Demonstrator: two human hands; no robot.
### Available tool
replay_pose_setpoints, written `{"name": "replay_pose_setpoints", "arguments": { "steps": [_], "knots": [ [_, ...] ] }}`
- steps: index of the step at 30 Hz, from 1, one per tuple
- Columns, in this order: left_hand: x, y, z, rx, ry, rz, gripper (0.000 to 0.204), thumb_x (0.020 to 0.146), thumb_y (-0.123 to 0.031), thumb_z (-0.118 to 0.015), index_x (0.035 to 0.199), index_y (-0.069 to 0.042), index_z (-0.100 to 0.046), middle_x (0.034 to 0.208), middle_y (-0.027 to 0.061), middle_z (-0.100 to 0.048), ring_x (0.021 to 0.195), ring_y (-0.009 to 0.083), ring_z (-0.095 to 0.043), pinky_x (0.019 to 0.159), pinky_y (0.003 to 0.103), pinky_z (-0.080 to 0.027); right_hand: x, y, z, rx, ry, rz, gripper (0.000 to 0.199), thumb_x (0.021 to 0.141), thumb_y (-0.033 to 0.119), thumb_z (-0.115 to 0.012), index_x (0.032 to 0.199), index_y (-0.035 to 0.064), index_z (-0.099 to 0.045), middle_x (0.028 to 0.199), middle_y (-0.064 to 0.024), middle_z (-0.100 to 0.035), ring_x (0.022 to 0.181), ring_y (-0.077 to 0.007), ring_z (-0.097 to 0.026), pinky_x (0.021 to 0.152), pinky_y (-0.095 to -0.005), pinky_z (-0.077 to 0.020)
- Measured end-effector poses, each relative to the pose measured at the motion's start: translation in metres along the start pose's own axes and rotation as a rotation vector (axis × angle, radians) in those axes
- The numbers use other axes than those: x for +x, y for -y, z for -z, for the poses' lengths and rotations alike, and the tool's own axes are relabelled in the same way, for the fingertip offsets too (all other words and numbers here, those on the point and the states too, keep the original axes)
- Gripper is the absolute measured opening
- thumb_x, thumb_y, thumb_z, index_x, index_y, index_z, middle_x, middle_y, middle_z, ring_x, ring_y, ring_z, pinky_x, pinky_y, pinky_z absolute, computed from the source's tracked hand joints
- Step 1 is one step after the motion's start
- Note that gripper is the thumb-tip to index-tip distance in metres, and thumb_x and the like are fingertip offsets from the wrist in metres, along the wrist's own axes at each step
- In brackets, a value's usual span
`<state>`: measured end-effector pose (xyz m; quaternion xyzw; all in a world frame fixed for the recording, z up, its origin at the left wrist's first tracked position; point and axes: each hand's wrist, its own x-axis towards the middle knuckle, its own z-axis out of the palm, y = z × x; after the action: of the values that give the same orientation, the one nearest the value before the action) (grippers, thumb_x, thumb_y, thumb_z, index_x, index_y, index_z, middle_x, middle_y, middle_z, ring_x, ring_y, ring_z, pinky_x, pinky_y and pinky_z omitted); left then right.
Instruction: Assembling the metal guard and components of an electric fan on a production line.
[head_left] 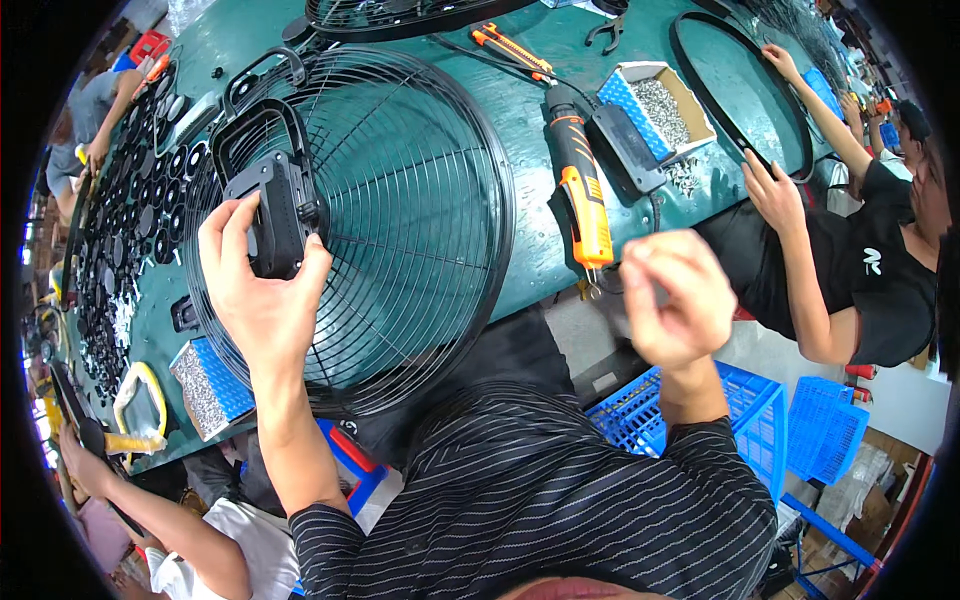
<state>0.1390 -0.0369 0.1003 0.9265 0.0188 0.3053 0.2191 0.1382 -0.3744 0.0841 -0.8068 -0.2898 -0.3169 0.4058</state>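
Fan guard, a round black wire grille, is seen in the head view lying on the green table. A black handle bracket at its rim is clamped by the left hand fingers. The right hand fingers are closed together, blurred, near the orange power screwdriver. Should the left grip loosen, the bracket could be shifted off its seat.

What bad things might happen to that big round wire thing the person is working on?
The fan guard hangs over the table edge toward the person, so it might tip or slide off. Only the left hand steadies it, gripping the black block on its wires. The right hand is lifted away and blurred. The orange driver lies close by and might get knocked.
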Motion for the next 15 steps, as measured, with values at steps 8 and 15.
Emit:
{"name": "replay_pose_setpoints", "arguments": {
  "steps": [8,15],
  "knots": [
    [0.005,0.005,-0.024,0.066,0.071,0.055,0.052,0.066,-0.006,-0.077,0.115,0.0,-0.064,0.119,0.0173,-0.056,0.111,0.0334,-0.058,0.098,0.041,-0.045,0.051,-0.099,0.017,-0.456,0.571,0.193,0.037,0.079,0.002,-0.066,0.117,0.001,-0.064,0.116,-0.0176,-0.063,0.106,-0.0309,-0.064,0.088,-0.0413,-0.0535],
    [0.007,-0.007,-0.027,0.098,0.077,0.098,0.055,0.065,-0.001,-0.076,0.119,-0.002,-0.062,0.121,0.0159,-0.055,0.115,0.0322,-0.056,0.1,0.041,-0.043,0.056,-0.108,-0.018,-0.586,0.924,0.511,0.054,0.082,0.014,-0.059,0.136,0.0078,-0.054,0.133,-0.0179,-0.057,0.131,-0.0329,-0.051,0.111,-0.0494,-0.0384]
  ]
}}
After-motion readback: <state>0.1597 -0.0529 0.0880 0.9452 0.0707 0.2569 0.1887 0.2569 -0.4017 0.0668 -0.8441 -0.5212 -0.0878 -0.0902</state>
